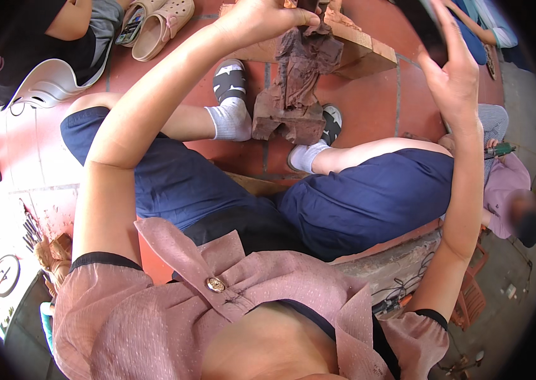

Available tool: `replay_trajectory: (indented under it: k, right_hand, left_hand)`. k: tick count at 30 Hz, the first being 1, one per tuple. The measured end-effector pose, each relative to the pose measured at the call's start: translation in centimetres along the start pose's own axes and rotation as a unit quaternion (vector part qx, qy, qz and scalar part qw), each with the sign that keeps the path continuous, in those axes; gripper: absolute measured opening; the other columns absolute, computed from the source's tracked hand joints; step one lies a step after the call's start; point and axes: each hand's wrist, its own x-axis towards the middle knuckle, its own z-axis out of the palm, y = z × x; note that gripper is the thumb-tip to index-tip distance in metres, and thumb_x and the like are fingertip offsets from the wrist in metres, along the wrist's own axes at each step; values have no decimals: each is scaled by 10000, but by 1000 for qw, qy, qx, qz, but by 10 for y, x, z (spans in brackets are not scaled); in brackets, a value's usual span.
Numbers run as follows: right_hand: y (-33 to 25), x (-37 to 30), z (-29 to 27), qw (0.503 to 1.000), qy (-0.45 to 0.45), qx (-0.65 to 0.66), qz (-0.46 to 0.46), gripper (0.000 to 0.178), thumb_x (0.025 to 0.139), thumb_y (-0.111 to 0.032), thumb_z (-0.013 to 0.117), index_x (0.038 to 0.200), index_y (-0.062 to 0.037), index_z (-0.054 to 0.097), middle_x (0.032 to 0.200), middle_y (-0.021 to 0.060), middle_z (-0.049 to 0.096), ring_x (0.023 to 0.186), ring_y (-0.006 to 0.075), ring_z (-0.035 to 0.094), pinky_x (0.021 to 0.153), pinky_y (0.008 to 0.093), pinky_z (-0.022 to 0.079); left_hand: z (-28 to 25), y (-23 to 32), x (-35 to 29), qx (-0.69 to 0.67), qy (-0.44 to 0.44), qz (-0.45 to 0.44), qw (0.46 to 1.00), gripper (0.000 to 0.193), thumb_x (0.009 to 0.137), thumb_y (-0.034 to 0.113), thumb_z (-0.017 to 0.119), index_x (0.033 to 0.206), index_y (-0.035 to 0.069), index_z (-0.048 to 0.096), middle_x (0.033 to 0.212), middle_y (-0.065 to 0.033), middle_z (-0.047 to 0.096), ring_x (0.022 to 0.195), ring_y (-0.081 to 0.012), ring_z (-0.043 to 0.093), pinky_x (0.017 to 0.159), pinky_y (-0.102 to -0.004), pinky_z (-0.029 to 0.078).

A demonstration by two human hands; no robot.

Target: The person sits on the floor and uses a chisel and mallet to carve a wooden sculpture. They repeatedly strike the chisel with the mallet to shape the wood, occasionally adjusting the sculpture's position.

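My left hand [261,22] reaches to the top edge of the head view, its fingers closed round the upper end of a dark reddish-brown carved wooden figure [303,69]. The rough block-like base of the figure points toward me, between my feet. Off to the right, my right hand [455,76] is raised with thumb and fingers round a flat, smooth black object [425,25]. The frame cuts that object off, so its kind is unclear. The two hands are well apart.
Pale wooden blocks [363,54] lie on the red tiled floor [369,101] beyond the figure. Beige clogs [160,28] and a person beside a white chair [56,82] are at the upper left. Another person at the right holds a green tool [501,150].
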Motion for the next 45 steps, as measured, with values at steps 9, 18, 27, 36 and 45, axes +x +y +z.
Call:
replay_trajectory:
  k: [9,18,27,36,45]
  right_hand:
    - [-71,-3,7,977,-10,-205,-58,704,727,90,607,1402,16,419,1316,229,550,1248,305,544,1031,340,416]
    - [-57,-9,-3,997,26,-67,24,635,798,55,619,1404,-53,464,1303,109,605,1156,227,608,944,318,465]
    - [-116,26,-2,924,-93,-336,-158,736,680,113,550,1395,-44,468,1311,217,567,1235,327,556,1032,362,428]
    - [-112,24,-4,902,-151,-400,-67,759,719,103,547,1422,-173,476,1241,95,610,1105,286,608,946,383,483]
    - [-101,26,19,993,68,-73,-67,676,730,103,559,1389,-17,468,1322,237,555,1275,335,527,1049,365,405]
  left_hand:
    - [-8,-6,3,-99,55,-26,993,525,755,-105,722,1208,53,510,1071,-11,569,1004,-118,581,861,-279,500]
    - [-14,-1,-4,-144,55,-37,987,513,779,-81,724,1218,67,504,1068,14,565,1001,-100,566,866,-270,487]
    - [-2,0,-6,62,28,16,998,508,763,-54,750,1218,52,552,1047,-23,600,1002,-135,592,812,-308,524]
    - [-1,-7,-18,-82,101,-50,990,452,770,-52,741,1161,71,550,994,6,579,914,-92,565,806,-290,510]
    - [0,-6,-21,-141,149,-47,978,453,779,-50,734,1169,62,531,1031,7,552,967,-105,567,852,-283,490]
